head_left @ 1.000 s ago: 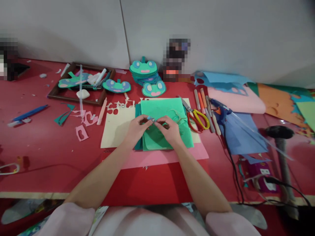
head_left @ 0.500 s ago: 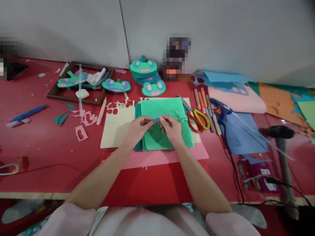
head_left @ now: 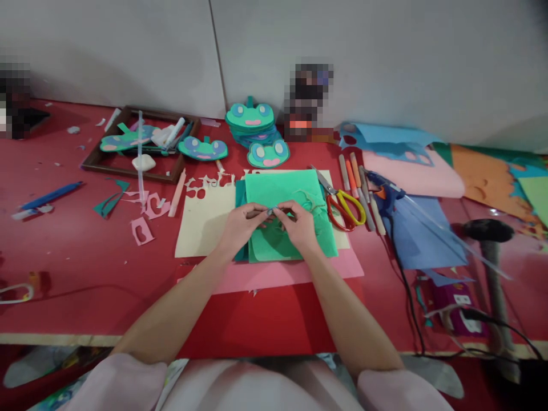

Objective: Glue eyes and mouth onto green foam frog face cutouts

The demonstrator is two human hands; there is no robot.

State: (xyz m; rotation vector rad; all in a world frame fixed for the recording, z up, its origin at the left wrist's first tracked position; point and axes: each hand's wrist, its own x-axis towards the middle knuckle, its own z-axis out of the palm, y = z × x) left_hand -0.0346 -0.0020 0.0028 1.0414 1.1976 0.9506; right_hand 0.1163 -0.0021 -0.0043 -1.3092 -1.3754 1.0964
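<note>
Between the fingertips of both hands is a small blue piece (head_left: 270,212), mostly covered by fingers. My left hand (head_left: 245,225) pinches it from the left, and my right hand (head_left: 298,224) pinches it from the right. Both hands are held over green felt-like sheets (head_left: 278,185) stacked on a cream sheet (head_left: 203,222). Thin green trimmings (head_left: 310,201) lie on the green sheet beside my right hand. Scissors (head_left: 345,205) with red and yellow handles rest just right of the stack.
Finished frog faces (head_left: 252,117) are piled by the wall. A wooden frame (head_left: 128,172) holds pens and a white stone-like lump. Several pens (head_left: 357,185), a blue glue gun (head_left: 385,185), a black-headed mallet (head_left: 488,231) and coloured sheets (head_left: 422,228) occupy the right side.
The fingertips have drawn slightly closer together around the blue piece, so less of it shows. Everything else looks the same.
</note>
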